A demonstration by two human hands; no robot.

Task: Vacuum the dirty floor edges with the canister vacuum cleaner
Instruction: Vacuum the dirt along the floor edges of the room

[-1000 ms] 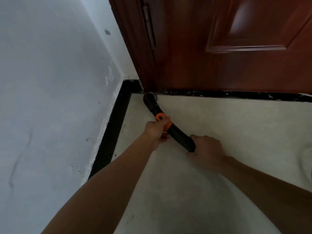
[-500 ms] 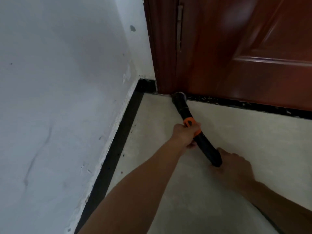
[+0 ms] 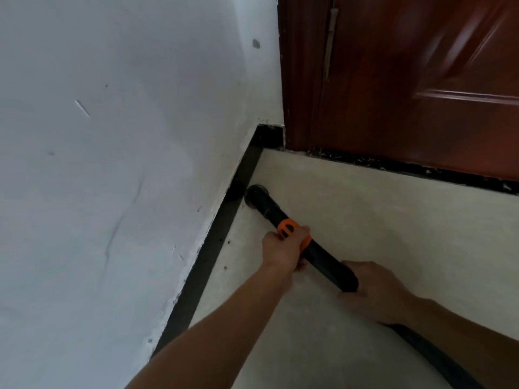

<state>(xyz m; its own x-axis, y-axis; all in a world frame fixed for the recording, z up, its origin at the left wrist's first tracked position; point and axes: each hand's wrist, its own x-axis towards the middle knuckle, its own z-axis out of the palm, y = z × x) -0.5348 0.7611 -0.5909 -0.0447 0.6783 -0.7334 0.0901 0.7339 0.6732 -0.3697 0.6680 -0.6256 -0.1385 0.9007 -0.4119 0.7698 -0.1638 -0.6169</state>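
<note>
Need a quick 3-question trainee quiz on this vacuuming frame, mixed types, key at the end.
1. Multiple choice: the round black nozzle of the black plastic vacuum wand is nearest A) the door sill, B) the black baseboard under the white wall, C) open floor.
2. True or false: the left hand grips the wand at its orange collar.
3. Short answer: how many hands hold the wand?
Key: 1 B. 2 True. 3 Two; the right hand holds the rear end.
</note>
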